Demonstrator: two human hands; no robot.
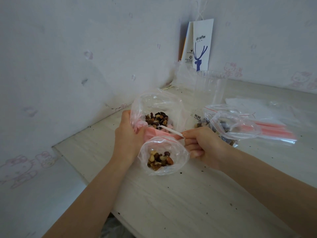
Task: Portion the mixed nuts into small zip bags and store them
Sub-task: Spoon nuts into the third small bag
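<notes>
Head camera gave me my only look. My left hand (128, 134) had its fingers curled round the near-left wall of the large clear plastic bag (154, 100). That bag stood open-mouthed close to the table's (171, 203) left edge, with its heap of brown mixed nuts (157, 119) low inside. I could not tell whether the same fingers also held the rim of the small clear zip bag with the red seal line (181, 157). This small bag lay just nearer to me, between the two hands, mouth open and already holding its own portion of nuts (160, 160).

My right hand (199, 145) pinched the end of the thin white plastic spoon (171, 131) between thumb and forefinger, the other fingers folded under. The spoon's long axis ran from that pinch away and leftward, its bowl end down among the nuts in the large bag. The small bag's mouth sat directly under the shaft on my side. I judged the next scoop needed only a short draw back toward me and a tip downward, with the right hand as the nearer one.

Behind the right hand, toward the table's back edge, lay two filled clear zip bags (231, 124) beside a flat packet of unused bags with pink strips (274, 131).
</notes>
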